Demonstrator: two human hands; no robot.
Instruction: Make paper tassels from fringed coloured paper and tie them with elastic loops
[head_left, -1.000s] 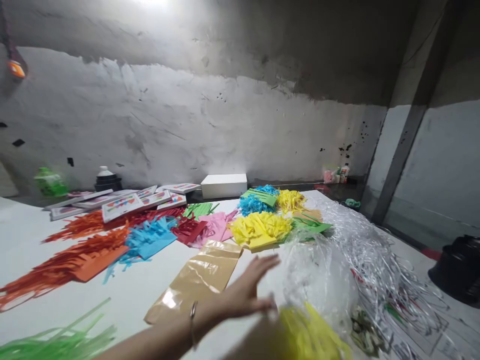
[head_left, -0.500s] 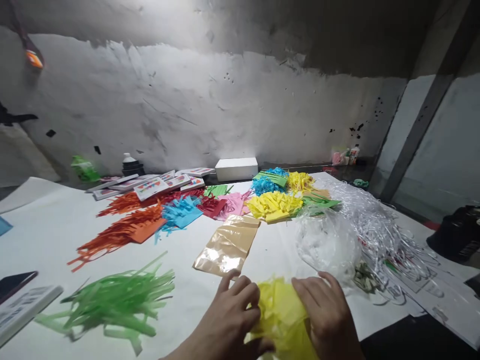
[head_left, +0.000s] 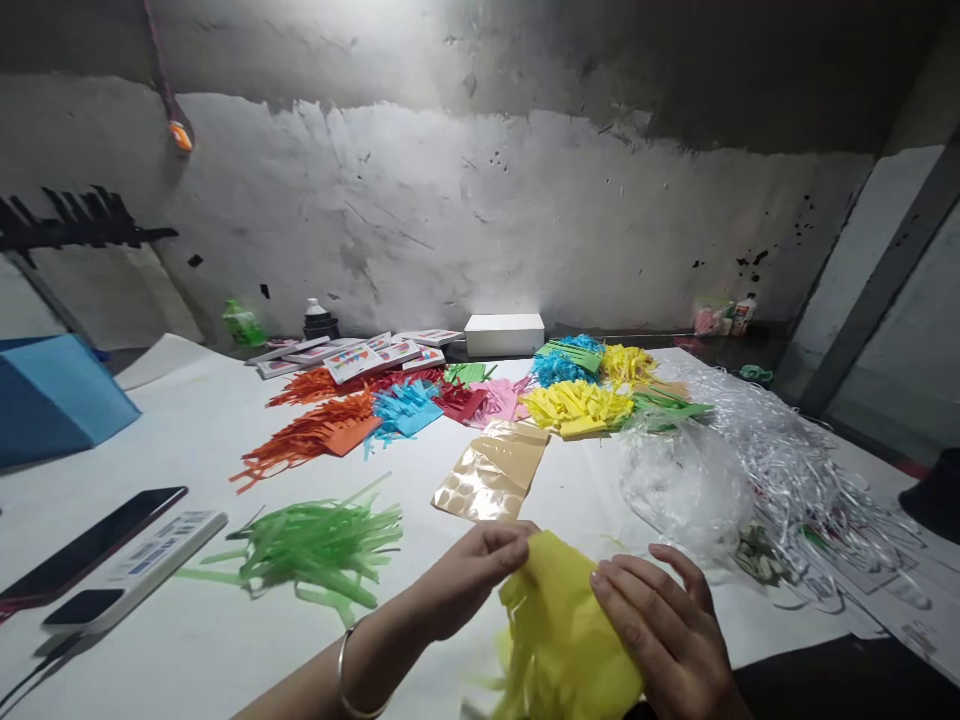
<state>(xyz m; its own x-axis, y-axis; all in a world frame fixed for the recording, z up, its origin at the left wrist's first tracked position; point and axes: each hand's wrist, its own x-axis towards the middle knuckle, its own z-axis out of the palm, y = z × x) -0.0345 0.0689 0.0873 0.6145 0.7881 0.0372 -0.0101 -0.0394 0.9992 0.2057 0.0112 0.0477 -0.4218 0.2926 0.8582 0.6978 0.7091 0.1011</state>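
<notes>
A bundle of yellow tissue paper (head_left: pixel 574 630), fringed at its lower left, is between my hands at the bottom centre. My left hand (head_left: pixel 480 570) pinches its upper left corner between thumb and fingers. Along the right edge, my right hand (head_left: pixel 664 620) presses with its fingers nearly straight and slightly apart; its thumb is hidden. Just beyond the hands lies a tan sheet with a shiny clear sticker sheet (head_left: pixel 491 470). Loose green strips (head_left: pixel 315 550) are spread to the left of my left hand.
Fringed paper bundles, orange (head_left: pixel 307 435), blue (head_left: pixel 409 408) and yellow (head_left: pixel 577 405), lie across the middle. A white box (head_left: pixel 504 335) stands behind. Clear plastic (head_left: pixel 679 480) and silvery strings (head_left: pixel 787 450) are at right; a phone (head_left: pixel 97 540) and power bank (head_left: pixel 142 565) at left.
The view has swung left, showing more of the phone and a blue box. My left hand now pinches the yellow paper's corner, and the paper's smooth side shows more.
</notes>
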